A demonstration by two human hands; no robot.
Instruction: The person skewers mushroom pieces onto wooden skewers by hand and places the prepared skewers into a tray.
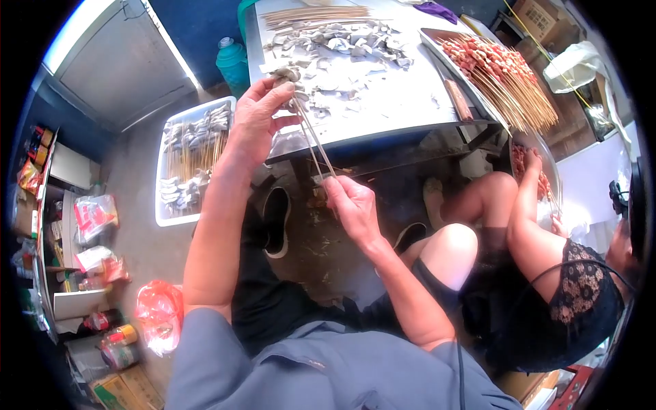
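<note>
My left hand (263, 116) is closed at the table's near edge, pinching grey-white food pieces (285, 73) at the upper end of thin wooden skewers (311, 140). Lower down, the fingers of my right hand (352, 207) grip the other end of these skewers, which slant between both hands. Beyond them, many loose grey-white pieces (369, 42) lie spread over the white tabletop (383, 92). A row of bare skewers (314, 14) rests at the table's far side.
A white tray (161, 198) of loaded skewers stands on the floor at left. On the table's right is a tray of red meat skewers (488, 65), beside a wooden-handled tool (458, 100). At right, another person's hand (532, 161) reaches into a meat basin (517, 158).
</note>
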